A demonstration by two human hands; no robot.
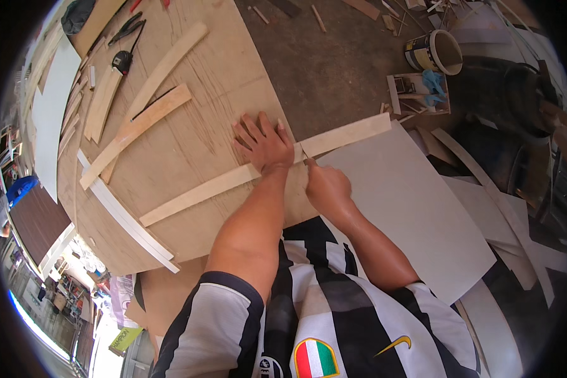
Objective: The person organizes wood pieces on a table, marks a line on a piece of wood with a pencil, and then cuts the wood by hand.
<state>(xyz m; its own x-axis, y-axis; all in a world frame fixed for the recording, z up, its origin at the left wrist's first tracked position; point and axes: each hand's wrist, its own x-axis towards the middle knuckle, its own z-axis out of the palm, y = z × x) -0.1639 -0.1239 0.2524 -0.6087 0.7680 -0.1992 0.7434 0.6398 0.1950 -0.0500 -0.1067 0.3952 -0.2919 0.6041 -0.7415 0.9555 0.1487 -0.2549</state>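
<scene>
A long pale wooden strip (211,192) lies slantwise across the plywood table top (201,135), its far right end reaching past the board's edge. My left hand (264,146) presses down on the strip near that edge, fingers spread over the plywood. Just right of it, my right hand (327,188) is closed, the index finger close to the strip. A thin dark sliver shows at that fingertip against the wood; what it is I cannot make out.
More wooden strips (138,132), a tape measure (122,62) and pliers (127,28) lie on the table's left. A white panel (403,208) is at right. Beyond stand a bucket (428,53) and a small wooden box (416,94) holding blue material. Offcuts litter the floor.
</scene>
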